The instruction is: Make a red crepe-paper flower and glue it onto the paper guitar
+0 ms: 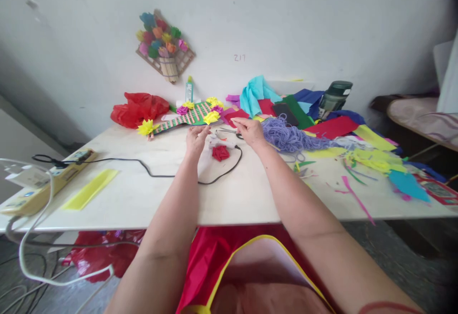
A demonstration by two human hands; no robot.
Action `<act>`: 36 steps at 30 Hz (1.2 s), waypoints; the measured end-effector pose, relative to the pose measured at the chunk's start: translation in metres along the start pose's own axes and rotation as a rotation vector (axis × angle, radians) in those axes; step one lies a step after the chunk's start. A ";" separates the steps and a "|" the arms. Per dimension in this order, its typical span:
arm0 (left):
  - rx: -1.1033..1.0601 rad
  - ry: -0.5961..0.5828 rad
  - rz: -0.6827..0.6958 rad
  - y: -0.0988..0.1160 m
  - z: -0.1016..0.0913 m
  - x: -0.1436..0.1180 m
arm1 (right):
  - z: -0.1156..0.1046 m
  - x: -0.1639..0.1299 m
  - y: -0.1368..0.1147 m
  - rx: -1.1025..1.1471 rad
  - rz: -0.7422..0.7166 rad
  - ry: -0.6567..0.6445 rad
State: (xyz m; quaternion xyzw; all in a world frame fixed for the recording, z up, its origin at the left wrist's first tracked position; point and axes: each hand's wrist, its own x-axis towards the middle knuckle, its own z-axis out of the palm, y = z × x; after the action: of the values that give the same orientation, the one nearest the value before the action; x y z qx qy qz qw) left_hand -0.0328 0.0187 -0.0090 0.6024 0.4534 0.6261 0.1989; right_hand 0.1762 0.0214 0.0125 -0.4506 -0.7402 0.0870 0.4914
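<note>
From my seat, the left hand lies flat on the table with its fingers loosely spread, gripping nothing. The right hand is stretched forward, palm down and fingers extended; I cannot tell whether the fingertips pinch the edge of the red felt sheet they touch. Between the two hands lies the red felt rose, slightly nearer me than either palm and about equally far from both (perhaps a shade closer to the left). Just behind it I see a white glue gun, its long axis running left to right across my view, with its black cord looping away leftward to the power strip. Scissors lie beside the right hand, and purple yarn is heaped farther right.
</note>
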 end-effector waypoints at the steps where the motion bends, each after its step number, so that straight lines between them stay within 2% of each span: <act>1: 0.008 -0.011 0.015 0.002 0.002 -0.001 | 0.001 -0.001 -0.004 -0.007 -0.009 -0.020; 6: -0.083 -0.147 0.066 0.015 0.009 -0.010 | 0.007 -0.005 -0.017 -0.107 -0.056 -0.144; 10: -0.170 -0.220 0.046 0.021 0.009 -0.013 | 0.010 -0.006 -0.018 -0.149 -0.042 -0.167; 16: -0.218 -0.110 -0.060 0.014 0.013 -0.013 | 0.014 -0.007 -0.018 -0.167 -0.080 -0.183; 22: -0.147 -0.034 -0.059 0.005 0.016 -0.010 | 0.018 -0.011 -0.021 -0.231 -0.075 -0.185; 24: -0.134 -0.047 -0.082 0.005 0.016 -0.010 | 0.019 -0.012 -0.023 -0.298 -0.070 -0.182; 29: -0.314 -0.207 -0.209 0.009 0.017 -0.011 | 0.022 -0.015 -0.028 -0.463 -0.059 -0.192; 36: -0.409 -0.159 -0.214 0.009 0.017 -0.010 | 0.022 -0.018 -0.032 -0.505 -0.036 -0.147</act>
State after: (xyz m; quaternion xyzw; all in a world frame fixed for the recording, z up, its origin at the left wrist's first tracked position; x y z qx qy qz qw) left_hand -0.0120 0.0120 -0.0098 0.5456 0.3613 0.6308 0.4168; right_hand 0.1419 -0.0034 0.0083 -0.5382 -0.7801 -0.0769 0.3097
